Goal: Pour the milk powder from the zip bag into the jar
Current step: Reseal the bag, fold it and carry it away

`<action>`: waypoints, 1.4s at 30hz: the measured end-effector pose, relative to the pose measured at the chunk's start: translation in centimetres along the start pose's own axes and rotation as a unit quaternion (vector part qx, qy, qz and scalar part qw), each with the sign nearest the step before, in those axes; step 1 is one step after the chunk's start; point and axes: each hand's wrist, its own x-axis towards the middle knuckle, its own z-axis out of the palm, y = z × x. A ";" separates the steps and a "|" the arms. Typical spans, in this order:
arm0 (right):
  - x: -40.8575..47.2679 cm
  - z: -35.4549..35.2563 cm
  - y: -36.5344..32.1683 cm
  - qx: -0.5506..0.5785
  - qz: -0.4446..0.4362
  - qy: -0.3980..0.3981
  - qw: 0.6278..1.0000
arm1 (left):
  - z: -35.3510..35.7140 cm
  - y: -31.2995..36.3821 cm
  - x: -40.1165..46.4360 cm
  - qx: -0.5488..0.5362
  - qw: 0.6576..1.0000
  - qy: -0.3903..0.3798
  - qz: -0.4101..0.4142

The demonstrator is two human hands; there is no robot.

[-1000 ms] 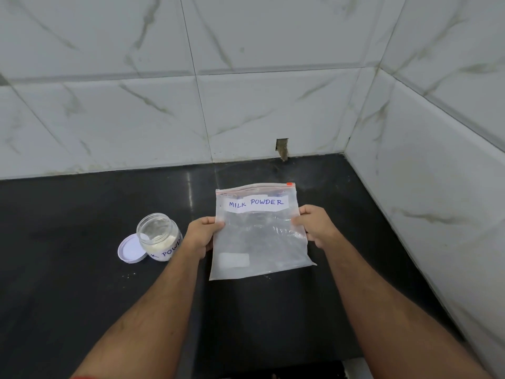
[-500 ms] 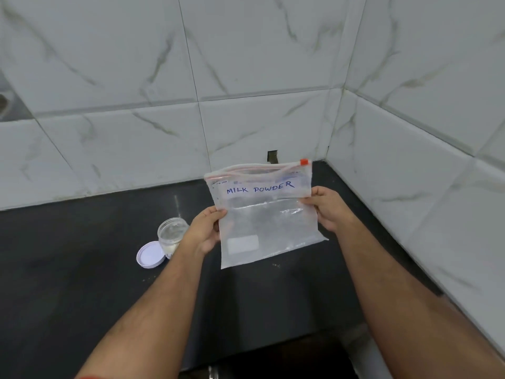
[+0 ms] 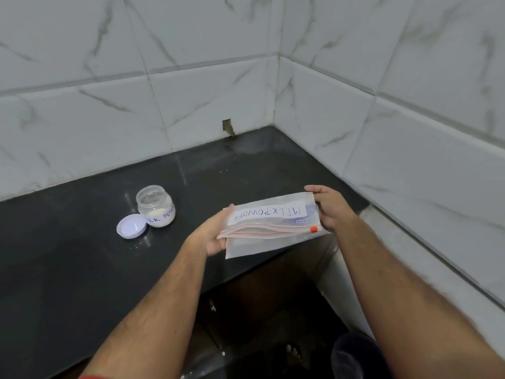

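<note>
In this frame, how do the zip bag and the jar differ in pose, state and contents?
The zip bag is held in the air by the left hand and right hand, label upside down; the jar stands upright on the counter. The bag looks empty; the jar holds white powder at its bottom. The jar is open, its lid beside it. Both carry handwritten milk powder labels.

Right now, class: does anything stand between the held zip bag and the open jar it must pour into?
Nothing visible does. The zip bag is held by both hands, left hand and right hand; bare black counter lies between it and the jar, whose lid rests beside it.
</note>
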 end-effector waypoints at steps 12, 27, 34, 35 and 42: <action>-5.0 -11.9 7.6 0.091 0.176 -0.032 0.980 | 9.0 -7.0 1.7 0.079 0.996 -0.034 0.003; -6.4 -25.8 16.9 0.167 0.185 0.091 0.964 | 19.2 -25.3 5.2 0.056 0.976 0.128 -0.164; -4.6 -28.6 26.7 0.232 0.249 0.149 0.928 | 27.0 -36.4 8.8 0.011 0.972 0.066 -0.226; -4.4 -29.1 27.9 0.225 0.252 0.158 0.928 | 27.6 -37.7 9.7 0.014 0.974 0.079 -0.210; -2.9 -34.5 36.8 0.103 0.327 0.128 0.931 | 27.0 -45.4 15.5 0.085 0.964 0.133 -0.214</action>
